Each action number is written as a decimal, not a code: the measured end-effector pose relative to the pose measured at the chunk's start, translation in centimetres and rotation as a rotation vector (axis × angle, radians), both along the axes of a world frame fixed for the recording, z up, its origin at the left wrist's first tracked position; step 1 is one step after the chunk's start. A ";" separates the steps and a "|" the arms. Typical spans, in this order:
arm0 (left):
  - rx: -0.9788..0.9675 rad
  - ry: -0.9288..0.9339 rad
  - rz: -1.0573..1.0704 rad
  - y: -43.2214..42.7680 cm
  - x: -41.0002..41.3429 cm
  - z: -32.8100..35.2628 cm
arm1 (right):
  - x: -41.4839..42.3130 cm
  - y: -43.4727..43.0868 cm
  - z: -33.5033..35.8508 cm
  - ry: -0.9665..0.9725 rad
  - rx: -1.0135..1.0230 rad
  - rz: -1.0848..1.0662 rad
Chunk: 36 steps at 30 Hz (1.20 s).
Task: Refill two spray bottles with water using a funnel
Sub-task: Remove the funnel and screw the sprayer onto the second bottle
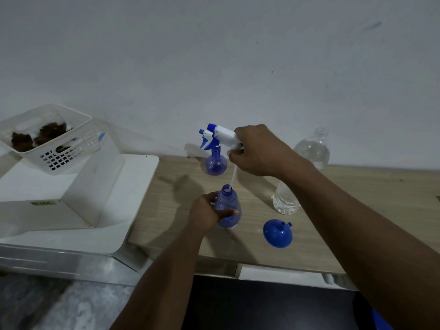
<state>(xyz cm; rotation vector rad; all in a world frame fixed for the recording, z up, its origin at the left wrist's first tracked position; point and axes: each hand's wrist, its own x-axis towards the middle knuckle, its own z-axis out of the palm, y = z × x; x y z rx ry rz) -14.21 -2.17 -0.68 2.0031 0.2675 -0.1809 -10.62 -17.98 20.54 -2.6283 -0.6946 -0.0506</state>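
I count two blue spray bottles, two white-and-blue trigger heads, two clear water bottles and one blue funnel. My left hand is wrapped round the nearer spray bottle, thumb across its front, holding it upright on the wooden table. My right hand grips the loose trigger head above it; the dip tube hangs down with its tip just inside the open neck. The second spray bottle stands further back by the wall with its own trigger head on. The nearer water bottle has its top hidden behind my right forearm, so I cannot tell whether it is capped; the far water bottle stands uncapped against the wall. How much water either spray bottle holds, I can't make out. The funnel lies tipped over on the table, near the front edge, right of the held bottle. To the left a white slotted basket holding dark brown clumps I cannot identify sits on a white unit.
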 end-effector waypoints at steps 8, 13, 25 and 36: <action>0.070 0.005 0.011 -0.3 0.0 -0.3 | 1.1 1.1 -8.7 0.261 -0.138 -0.015; 0.042 -0.013 0.041 -0.4 -0.3 -0.5 | 1.3 1.2 -10.3 0.247 -0.130 -0.003; 0.031 -0.025 0.085 -0.3 -0.3 -1.3 | -0.6 1.5 -13.4 0.061 0.028 -0.028; 0.060 0.014 0.054 -0.3 -0.1 -1.4 | 0.0 1.7 -14.3 0.021 0.116 -0.053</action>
